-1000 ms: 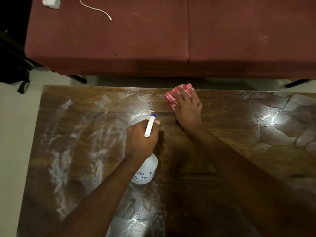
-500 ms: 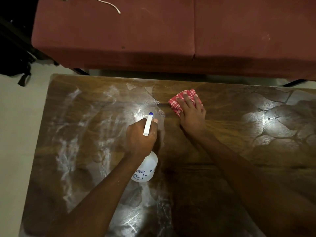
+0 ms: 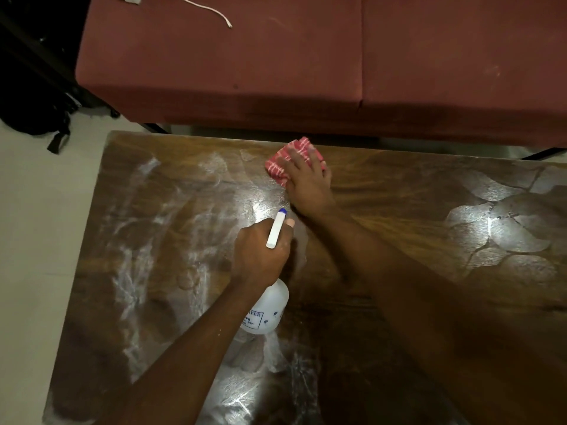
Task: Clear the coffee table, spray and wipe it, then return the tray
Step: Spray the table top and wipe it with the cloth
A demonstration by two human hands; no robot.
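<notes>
The left hand (image 3: 260, 253) is held over the middle of the table (image 3: 399, 210), with the arm stretched forward from the near edge. Its fingers (image 3: 290, 223) are curled tight round the top of the spray bottle (image 3: 267, 311). The white spray head with its blue tip is pointed toward the far side. The round white body is tilted below the hand, low over the table; whether it touches the wood cannot be told. How much is inside cannot be seen through the cloudy wall.

The right hand (image 3: 306, 182) is laid flat on a red and white checked cloth (image 3: 277, 168) near the far edge of the table. Its fingers (image 3: 296, 154) are stretched out and pressed down on the cloth, not curled round it. The cloth is folded small.

White wet streaks are spread over the left half of the table. A dark red sofa (image 3: 214, 72) is seen behind it, and a white cable (image 3: 205, 9) is lying on the seat. A black bag (image 3: 33, 111) is set on the floor (image 3: 36, 240) at the left.
</notes>
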